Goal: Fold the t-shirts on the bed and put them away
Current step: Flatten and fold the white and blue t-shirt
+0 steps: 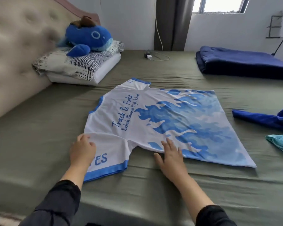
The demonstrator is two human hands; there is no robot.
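Note:
A white t-shirt [162, 121] with blue flame print and "Track & Field" lettering lies spread flat, back side up, on the olive-green bed [47, 124], collar toward the left. My left hand [82, 149] rests on its near sleeve at the shoulder, fingers relaxed. Flat on the shirt's near side edge, below the armpit, lies my right hand [170, 155] with fingers straight and spread. More clothes, a dark blue one [260, 119] and a light teal one [279, 143], lie crumpled at the right edge of the bed.
A folded navy blanket [245, 62] sits at the far right. Patterned pillows [75, 66] with a blue whale plush [88, 38] lean near the tufted headboard [18, 43]. A white charger and cable [149, 56] lie by the wall.

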